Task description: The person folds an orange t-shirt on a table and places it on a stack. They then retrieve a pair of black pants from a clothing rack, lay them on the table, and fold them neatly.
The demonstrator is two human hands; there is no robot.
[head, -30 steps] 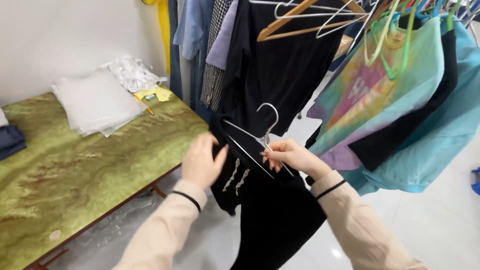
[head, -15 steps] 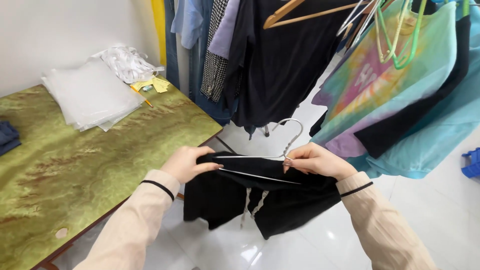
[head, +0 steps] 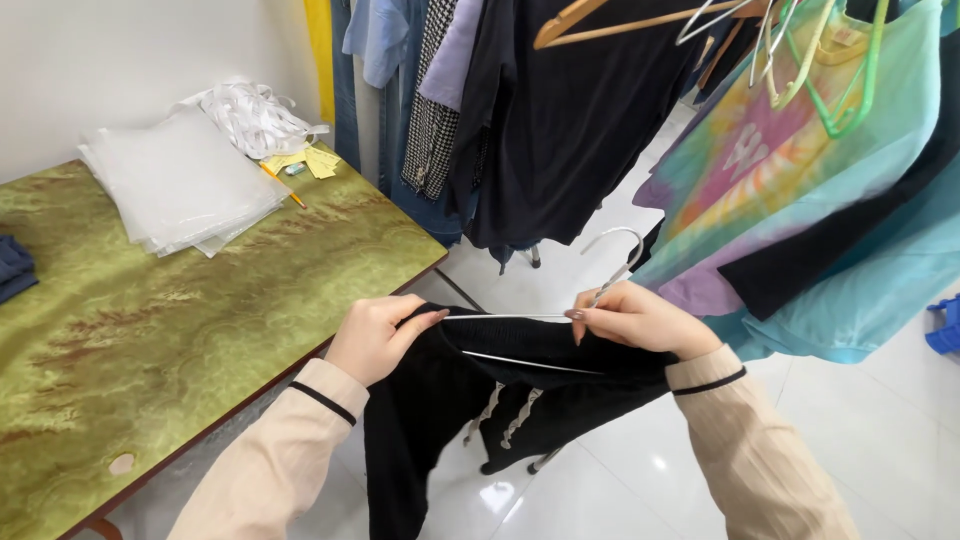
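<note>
A black garment [head: 440,420] with pale drawstrings hangs over a white wire hanger [head: 540,318], held flat in front of me. My left hand [head: 378,336] grips the hanger's left end together with the black fabric. My right hand [head: 640,318] pinches the hanger near its hook, which curls up just above my fingers. The garment's lower part droops below the hanger toward the white tiled floor.
A green marbled table [head: 170,330] stands at left with a stack of clear plastic bags [head: 180,180], white bands and yellow tags. A folded dark cloth [head: 14,268] lies at its left edge. Hanging clothes fill the back, including a tie-dye teal shirt [head: 800,170] at right.
The hanger with the black garment has come down from upright to lying flat between my hands, and the view has tilted downward. Both hands keep their hold.
</note>
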